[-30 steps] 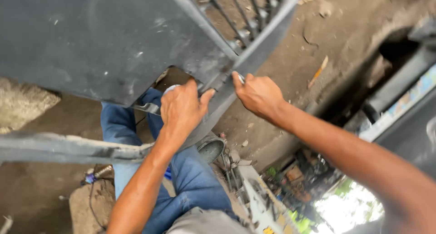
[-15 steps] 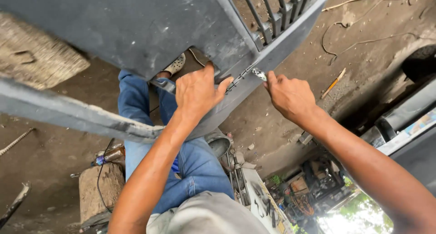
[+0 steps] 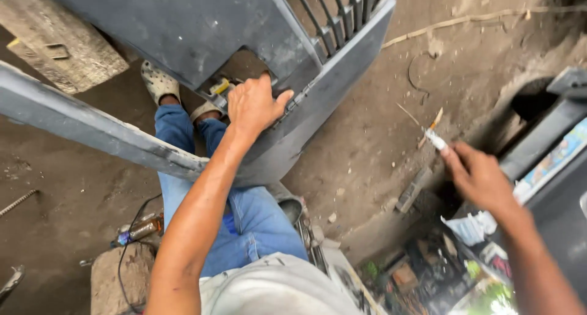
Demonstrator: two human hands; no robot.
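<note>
Resting flat on grey bumper panel edge: left hand, grip open. Right hand, well apart rightward, pinches small white stick, tip aimed toward panel.

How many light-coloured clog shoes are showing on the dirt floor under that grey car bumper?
2. One pale perforated clog sits beside the left edge of the grey bumper's cut-out; the other peeks out just below the left hand, partly hidden.

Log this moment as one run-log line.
left hand: pressed on grey bumper panel | right hand: pinching small white stick, away from panel
</note>
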